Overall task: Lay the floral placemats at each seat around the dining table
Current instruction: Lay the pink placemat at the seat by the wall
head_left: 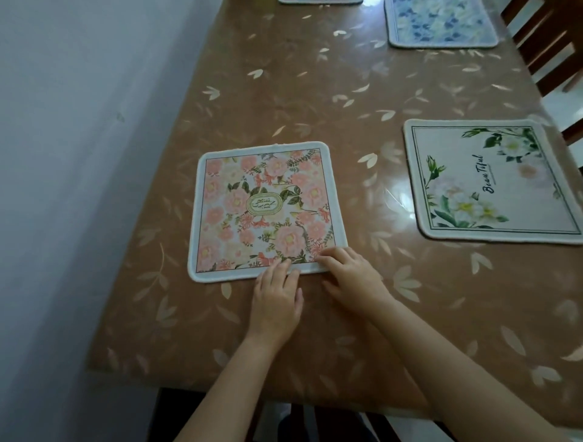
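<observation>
A pink floral placemat (268, 209) lies flat on the brown leaf-patterned table (315, 94), near its left side. My left hand (277, 299) rests with its fingertips on the mat's near edge. My right hand (350, 274) touches the mat's near right corner, fingers spread flat. Neither hand grips anything. A white placemat with green leaves and the word "Beautiful" (492, 183) lies at the right side. A blue floral placemat (441, 22) sits at the far right. The edge of another mat (320, 1) shows at the top.
A pale wall (79, 189) runs close along the table's left edge. Dark wooden chairs (549, 47) stand along the right side. A chair back (220, 416) shows under the near table edge.
</observation>
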The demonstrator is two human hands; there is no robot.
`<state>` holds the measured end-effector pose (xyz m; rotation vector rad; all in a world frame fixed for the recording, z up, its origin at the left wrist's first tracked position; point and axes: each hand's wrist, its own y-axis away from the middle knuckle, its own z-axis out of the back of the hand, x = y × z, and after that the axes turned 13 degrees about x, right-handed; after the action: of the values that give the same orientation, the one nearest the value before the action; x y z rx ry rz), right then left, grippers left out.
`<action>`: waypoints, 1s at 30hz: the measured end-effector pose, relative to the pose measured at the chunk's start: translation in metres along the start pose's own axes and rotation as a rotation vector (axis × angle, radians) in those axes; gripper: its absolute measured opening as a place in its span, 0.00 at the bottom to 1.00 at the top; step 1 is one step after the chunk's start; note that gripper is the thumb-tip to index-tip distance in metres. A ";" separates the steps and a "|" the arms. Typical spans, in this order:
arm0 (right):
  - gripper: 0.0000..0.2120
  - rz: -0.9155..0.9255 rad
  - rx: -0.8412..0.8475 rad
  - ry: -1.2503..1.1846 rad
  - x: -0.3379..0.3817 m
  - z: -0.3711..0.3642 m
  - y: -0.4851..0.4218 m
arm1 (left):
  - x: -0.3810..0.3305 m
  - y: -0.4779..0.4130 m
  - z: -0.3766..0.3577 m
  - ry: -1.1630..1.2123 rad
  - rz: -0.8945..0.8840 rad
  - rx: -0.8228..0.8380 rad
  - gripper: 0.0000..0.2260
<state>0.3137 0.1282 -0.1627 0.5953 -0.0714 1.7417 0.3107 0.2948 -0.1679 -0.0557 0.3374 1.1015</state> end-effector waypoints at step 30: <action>0.11 -0.084 -0.201 -0.101 0.015 -0.010 0.011 | 0.012 -0.022 0.003 0.388 -0.089 0.010 0.03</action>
<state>0.2979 0.1417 -0.1617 0.5305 -0.2852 1.5998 0.3361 0.2958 -0.1710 -0.2755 0.6812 0.9976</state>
